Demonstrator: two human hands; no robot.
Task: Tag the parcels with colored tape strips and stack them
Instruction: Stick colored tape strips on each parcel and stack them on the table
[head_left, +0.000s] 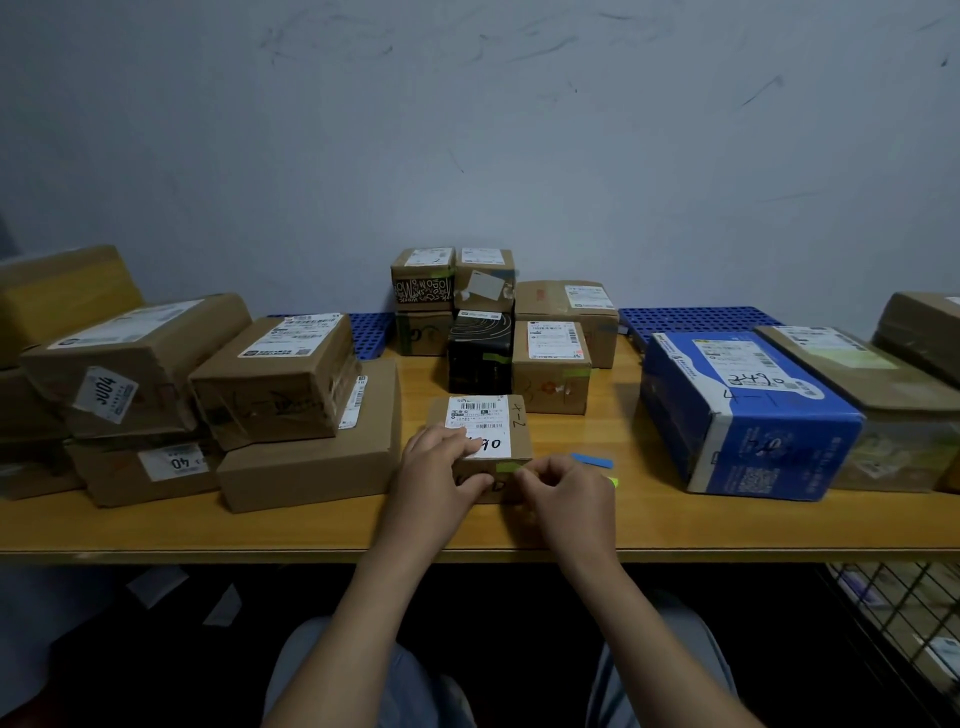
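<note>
A small brown parcel (511, 421) with a white label sits at the front middle of the wooden table (639, 525). My left hand (439, 473) grips its left front corner, thumb on the front face. My right hand (563, 493) presses a green tape strip (506, 466) onto the parcel's front top edge with its fingertips. A blue tape strip (592, 460) and a yellow-green strip (613, 481) lie on the table just right of the parcel. Behind it stands a stack of small tagged parcels (452, 291), including a black one (480, 351).
Larger brown parcels (280, 374) are piled at the left. A blue box (743, 410) and more brown parcels (852, 364) stand at the right. Blue perforated trays (691, 317) lie against the wall. A wire rack (904, 613) is under the table's right side.
</note>
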